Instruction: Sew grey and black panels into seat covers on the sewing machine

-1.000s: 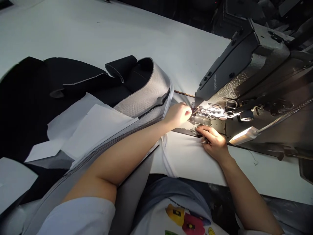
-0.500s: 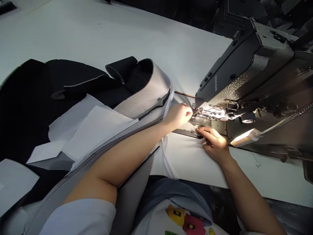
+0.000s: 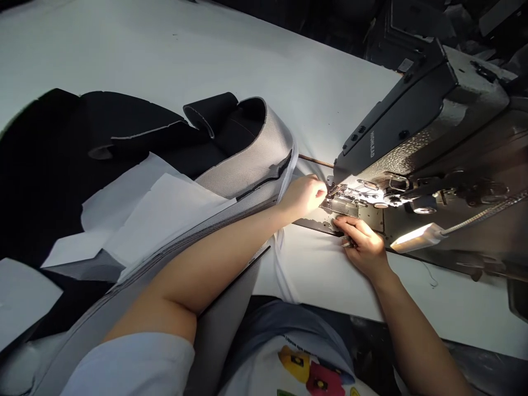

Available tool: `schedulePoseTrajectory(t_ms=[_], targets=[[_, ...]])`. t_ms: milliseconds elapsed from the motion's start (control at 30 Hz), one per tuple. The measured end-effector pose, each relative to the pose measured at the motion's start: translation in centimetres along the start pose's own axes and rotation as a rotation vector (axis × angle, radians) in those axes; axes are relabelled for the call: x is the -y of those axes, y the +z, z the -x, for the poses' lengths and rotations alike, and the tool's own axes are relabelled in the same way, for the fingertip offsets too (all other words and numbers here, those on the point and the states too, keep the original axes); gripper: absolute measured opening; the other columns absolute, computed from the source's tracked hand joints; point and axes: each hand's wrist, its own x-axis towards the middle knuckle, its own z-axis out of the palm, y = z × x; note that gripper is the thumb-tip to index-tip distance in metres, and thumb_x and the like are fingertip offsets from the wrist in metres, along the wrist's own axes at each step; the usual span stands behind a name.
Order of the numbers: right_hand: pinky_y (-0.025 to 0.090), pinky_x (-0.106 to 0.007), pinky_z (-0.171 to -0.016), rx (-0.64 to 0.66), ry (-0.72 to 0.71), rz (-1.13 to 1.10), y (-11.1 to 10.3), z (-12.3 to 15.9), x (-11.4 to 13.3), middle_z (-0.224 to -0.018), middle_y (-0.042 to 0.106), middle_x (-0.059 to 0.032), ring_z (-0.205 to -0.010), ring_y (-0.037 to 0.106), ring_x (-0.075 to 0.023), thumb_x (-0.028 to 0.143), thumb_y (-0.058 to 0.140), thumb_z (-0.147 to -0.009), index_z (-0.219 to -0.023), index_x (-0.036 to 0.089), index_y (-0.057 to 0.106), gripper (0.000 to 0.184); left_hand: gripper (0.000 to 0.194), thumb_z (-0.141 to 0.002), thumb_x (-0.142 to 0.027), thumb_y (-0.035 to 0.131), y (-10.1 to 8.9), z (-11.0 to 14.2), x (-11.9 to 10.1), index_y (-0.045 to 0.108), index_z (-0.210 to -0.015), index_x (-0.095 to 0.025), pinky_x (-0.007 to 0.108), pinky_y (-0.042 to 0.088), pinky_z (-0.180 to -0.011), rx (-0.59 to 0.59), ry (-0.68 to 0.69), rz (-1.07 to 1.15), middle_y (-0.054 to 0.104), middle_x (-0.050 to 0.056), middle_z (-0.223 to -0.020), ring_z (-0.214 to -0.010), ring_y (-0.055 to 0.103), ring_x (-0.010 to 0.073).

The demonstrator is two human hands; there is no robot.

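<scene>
While darkness [image 3: 297, 11] borders the table [image 3: 305, 77], left hand [image 3: 304, 196] curls closed, right hand [image 3: 365, 245] clasping a metal tool [image 3: 346, 241].

View shifted, sewing machine [image 3: 424, 113] farther right in frame

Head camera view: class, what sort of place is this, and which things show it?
Probably a sewing workshop: there is a dark metal sewing machine marked HIGHLEAD, a small white lit lamp beneath its arm, and thick black and grey fabric.

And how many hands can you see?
2: the left hand beside the needle end of the sewing machine, and the right hand at the near edge of its metal bed.
</scene>
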Motion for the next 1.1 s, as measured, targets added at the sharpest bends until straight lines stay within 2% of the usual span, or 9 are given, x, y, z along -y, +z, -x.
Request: schedulePoseTrajectory(t_ms=[200, 500, 1100], targets=[[0.056, -0.025, -0.078, -0.019, 0.009, -0.013, 0.14, -0.03, 0.21, -0.116, 0.064, -0.0056, -0.100, 0.065, -0.0181, -0.002, 0.044, -0.067, -0.123, 0.024, 0.062, 0.064, 0.021, -0.076, -0.009, 0.052, 0.03, 0.08, -0.06, 0.049, -0.056, -0.016, 0.027, 0.026, -0.057, -0.005, 0.001, -0.004, 0.041, -0.001, -0.063, -0.056, 0.035, 0.0114], [0.056, -0.029, -0.089, 0.008, -0.003, 0.001, 0.06, 0.14, -0.27, -0.120, 0.063, -0.0054, -0.110, 0.062, -0.0199, -0.002, 0.043, -0.065, -0.127, 0.025, 0.059, 0.069, 0.021, -0.076, -0.008, 0.052, -0.17, 0.01, -0.26, 0.050, -0.057, -0.016, 0.027, 0.027, -0.058, 0.009, -0.004, -0.038, 0.044, 0.000, -0.063, -0.058, 0.036, 0.0119], [0.055, -0.029, -0.091, 0.009, -0.003, 0.008, 0.08, 0.25, -0.40, -0.121, 0.062, -0.0060, -0.111, 0.062, -0.0199, 0.000, 0.044, -0.067, -0.128, 0.025, 0.059, 0.068, 0.022, -0.077, -0.008, 0.051, 0.04, 0.08, -0.09, 0.049, -0.057, -0.016, 0.027, 0.025, -0.058, 0.000, 0.000, -0.031, 0.043, -0.001, -0.063, -0.057, 0.035, 0.0120]])
